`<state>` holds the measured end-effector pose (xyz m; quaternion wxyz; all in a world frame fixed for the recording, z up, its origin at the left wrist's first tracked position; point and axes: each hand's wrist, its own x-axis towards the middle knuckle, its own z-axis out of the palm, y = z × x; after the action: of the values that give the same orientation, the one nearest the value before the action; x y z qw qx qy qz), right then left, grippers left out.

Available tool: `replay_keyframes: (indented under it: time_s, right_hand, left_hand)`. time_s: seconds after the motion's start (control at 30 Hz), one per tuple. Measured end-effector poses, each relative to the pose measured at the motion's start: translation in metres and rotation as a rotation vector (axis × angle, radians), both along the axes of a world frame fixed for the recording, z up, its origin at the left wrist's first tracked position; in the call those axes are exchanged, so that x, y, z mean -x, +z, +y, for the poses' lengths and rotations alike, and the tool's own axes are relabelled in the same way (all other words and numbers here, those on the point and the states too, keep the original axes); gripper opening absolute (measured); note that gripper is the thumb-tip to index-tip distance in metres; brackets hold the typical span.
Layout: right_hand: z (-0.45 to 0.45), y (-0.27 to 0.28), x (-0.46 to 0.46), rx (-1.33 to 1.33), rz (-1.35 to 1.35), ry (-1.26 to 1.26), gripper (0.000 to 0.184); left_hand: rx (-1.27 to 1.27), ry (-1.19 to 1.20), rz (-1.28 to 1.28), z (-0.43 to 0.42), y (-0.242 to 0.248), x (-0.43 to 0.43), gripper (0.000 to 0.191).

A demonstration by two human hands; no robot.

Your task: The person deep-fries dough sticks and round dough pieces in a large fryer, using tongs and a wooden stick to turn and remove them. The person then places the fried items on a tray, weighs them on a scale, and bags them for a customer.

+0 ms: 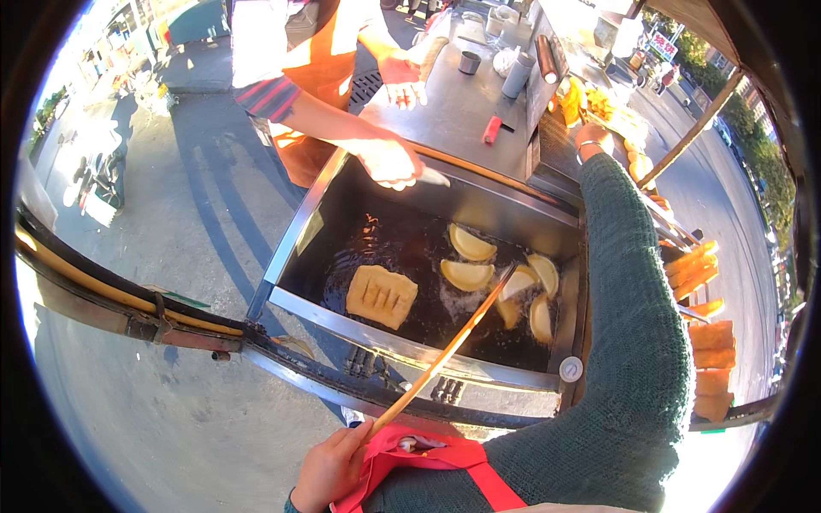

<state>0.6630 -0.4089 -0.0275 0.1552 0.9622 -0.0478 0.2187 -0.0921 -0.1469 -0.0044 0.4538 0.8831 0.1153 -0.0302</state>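
Note:
My left hand [330, 465] grips a long wooden stick [436, 365], possibly a pair of cooking chopsticks, whose dark tip touches or overlaps a pale half-moon dumpling [518, 282] in the oil of a metal fryer [410, 351]. Several more half-moon dumplings [467, 276] float around it. Left of them lies a rectangular piece of dough [381, 296] with slits. My right arm, in a dark green knit sleeve, reaches out along the fryer's right side. My right hand [594, 141] is at the rack of fried food [574, 102], closed around a thin tool, perhaps tongs, partly hidden.
Across the fryer, a person in an orange apron [321, 58] holds one hand [388, 160] with a blade-like tool over the oil. Beyond is a steel worktop [442, 109] with a red-handled tool [492, 130] and a grey canister [518, 75]. Fried sticks [693, 269] stand at right; a pole [693, 131] slants nearby.

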Motion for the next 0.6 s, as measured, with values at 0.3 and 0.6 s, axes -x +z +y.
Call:
replay_keyframes:
  time_s: [0.3, 0.6]
  right_hand:
    - [0.025, 0.009, 0.041, -0.031, -0.146, 0.166, 0.024]
    - [-0.001, 0.11, 0.174, 0.337, 0.265, 0.274, 0.038]
  left_hand:
    - [0.023, 0.02, 0.014, -0.009, -0.004, 0.0, 0.042]
    - [-0.28, -0.009, -0.041, 0.041, 0.018, 0.034, 0.043]
